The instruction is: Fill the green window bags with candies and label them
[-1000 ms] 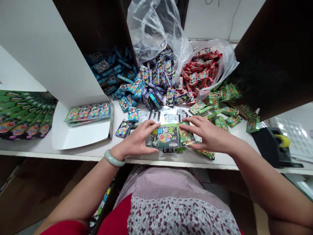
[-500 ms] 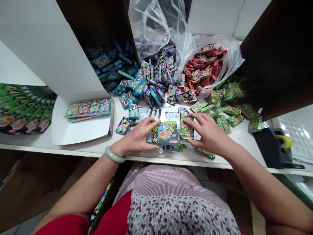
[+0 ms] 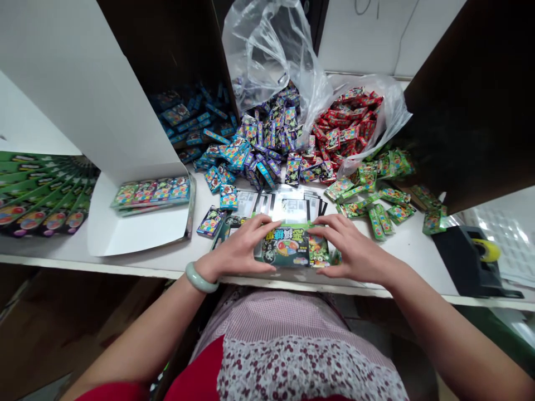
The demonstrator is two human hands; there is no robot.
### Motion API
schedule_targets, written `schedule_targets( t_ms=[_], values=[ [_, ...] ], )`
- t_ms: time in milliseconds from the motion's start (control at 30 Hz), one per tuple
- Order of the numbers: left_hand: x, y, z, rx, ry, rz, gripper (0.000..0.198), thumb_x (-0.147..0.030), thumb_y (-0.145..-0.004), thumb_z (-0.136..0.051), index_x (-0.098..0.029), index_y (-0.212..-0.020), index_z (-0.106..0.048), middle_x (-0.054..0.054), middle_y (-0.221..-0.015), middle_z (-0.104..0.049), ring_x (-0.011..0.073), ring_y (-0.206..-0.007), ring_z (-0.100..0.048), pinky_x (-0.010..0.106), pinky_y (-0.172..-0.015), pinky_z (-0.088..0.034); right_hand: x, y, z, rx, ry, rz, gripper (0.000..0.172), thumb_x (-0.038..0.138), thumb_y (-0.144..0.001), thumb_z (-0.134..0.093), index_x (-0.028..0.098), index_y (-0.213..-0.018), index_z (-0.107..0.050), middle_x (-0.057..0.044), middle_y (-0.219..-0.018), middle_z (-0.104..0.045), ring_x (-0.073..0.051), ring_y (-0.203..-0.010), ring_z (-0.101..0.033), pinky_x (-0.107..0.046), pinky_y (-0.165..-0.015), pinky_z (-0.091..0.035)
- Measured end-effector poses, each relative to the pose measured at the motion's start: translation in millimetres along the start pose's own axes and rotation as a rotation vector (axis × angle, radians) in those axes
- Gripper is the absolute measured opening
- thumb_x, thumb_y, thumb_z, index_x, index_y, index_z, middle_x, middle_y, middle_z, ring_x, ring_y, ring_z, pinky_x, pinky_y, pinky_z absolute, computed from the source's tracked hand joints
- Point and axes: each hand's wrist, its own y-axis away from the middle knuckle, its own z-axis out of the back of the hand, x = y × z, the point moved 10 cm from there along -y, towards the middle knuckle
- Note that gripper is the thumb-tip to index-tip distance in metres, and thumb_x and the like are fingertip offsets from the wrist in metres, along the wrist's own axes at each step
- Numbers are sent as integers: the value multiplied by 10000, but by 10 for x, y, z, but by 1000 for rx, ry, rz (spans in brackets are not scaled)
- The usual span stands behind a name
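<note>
My left hand (image 3: pixel 244 245) grips the left end of a dark printed card with a green top edge (image 3: pixel 286 248), thumb below and fingers above. My right hand (image 3: pixel 353 248) is closed around a small green candy packet (image 3: pixel 319 253) at the card's right end. Card and packet sit side by side near the table's front edge; whether the packet lies in a sleeve with the card I cannot tell. Behind them several black-and-white printed sheets (image 3: pixel 292 210) are spread. A purple packet (image 3: pixel 211 221) and a blue packet (image 3: pixel 228 196) lie beyond my left hand.
Heaps of blue (image 3: pixel 234 153), purple (image 3: pixel 271 125), red (image 3: pixel 351 120) and green packets (image 3: pixel 368 177) line the back, some in clear plastic bags. An open white box (image 3: pixel 142 231) with packed packets stands left, beside fanned cards (image 3: pixel 39 192). A tape dispenser (image 3: pixel 470 262) stands right.
Both hands have drawn the card and green packet slightly toward the table's front edge. The right hand's fingers now reach the card's right end, and more of the sheets behind shows.
</note>
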Motion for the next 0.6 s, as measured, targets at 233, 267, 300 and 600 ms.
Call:
schedule_targets(
  t_ms=[233,267,300,600],
  values=[
    [81,17,150,-114,-12,76,906,-464,-701,-770,-278,-1452,-300,128,-1329,-397,337,-1239,-436,552,-1034,-423,-175,17,-54,-203,-144,-155,608,537,-778,-681,240,-1266,-475,-159,-1460,-287,-324,-1401,-267,-554,-1115,-305],
    [74,18,150,-113,-25,72,910,-460,-704,-769,-277,-1456,-289,129,-1332,-392,338,-1242,-433,553,-1034,-422,-146,12,-109,-188,-157,-160,535,528,-807,-653,233,-1232,-516,-160,-1475,-272,-323,-1412,-248,-550,-1121,-296],
    [63,17,138,-105,-37,62,918,-459,-704,-769,-275,-1459,-278,132,-1334,-387,339,-1244,-430,552,-1033,-423,-109,3,-169,-167,-179,-156,484,515,-830,-631,225,-1207,-547,-163,-1494,-255,-320,-1422,-236,-540,-1123,-296],
    [266,168,396,-222,-148,177,915,-361,-736,-753,-316,-1475,-215,112,-1285,-388,334,-1203,-451,554,-1021,-434,-1047,-257,198,-489,-207,-375,245,344,-920,-495,213,-1032,-668,-86,-1015,-696,-229,-939,-657,-412,-844,-528]
  ],
)
